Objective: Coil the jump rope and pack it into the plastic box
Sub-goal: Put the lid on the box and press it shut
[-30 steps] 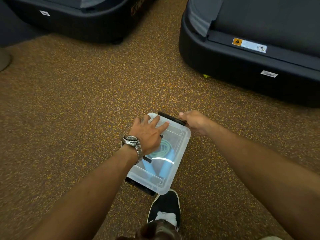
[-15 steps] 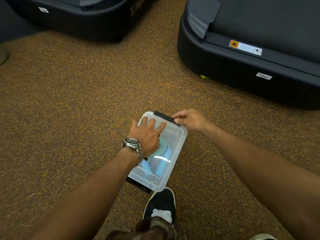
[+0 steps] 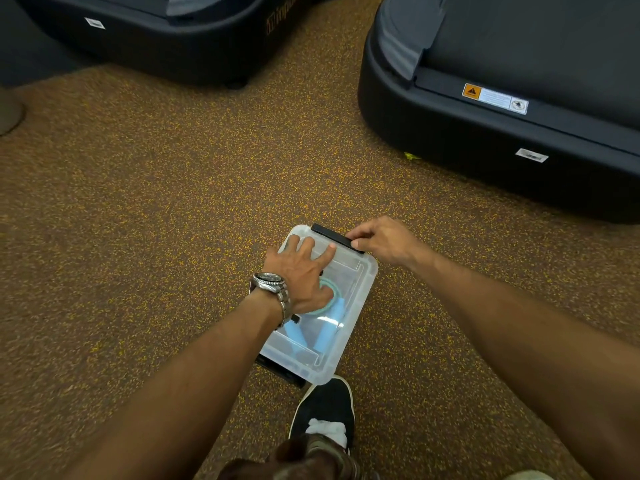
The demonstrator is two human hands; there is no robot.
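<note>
At six o'clock, nearest the camera, a knee and a black shoe [image 3: 325, 407] with white laces stand on the speckled brown floor [image 3: 156, 209], the toe just beside the near corner of the plastic box [image 3: 353, 299]. The box sits on the floor a little past the shoe, its long axis running from about seven o'clock to one o'clock. Its clear lid [image 3: 346, 271] is on, and a black latch [image 3: 277, 370] shows at the near end. Through the lid the jump rope [image 3: 329, 322] lies inside: two light blue handles side by side toward the near end, and a teal coil of cord toward the middle, partly hidden by a palm.

The left hand [image 3: 303, 275], a metal wristwatch [image 3: 272, 285] on its wrist, lies flat on the lid with the fingers spread and pointing toward the far end, pressing on the far half of the box. The right hand [image 3: 384, 242] comes in from four o'clock and is curled over the right end of the black latch [image 3: 332, 237] at the far edge of the box, fingertips closed on it.

Farther out, at one to two o'clock, stands the dark base of a treadmill [image 3: 485, 150] with a warning label [image 3: 495, 98] on its side rail. Another dark machine base [image 3: 166, 46] lies at eleven to twelve o'clock, well apart from the box.
</note>
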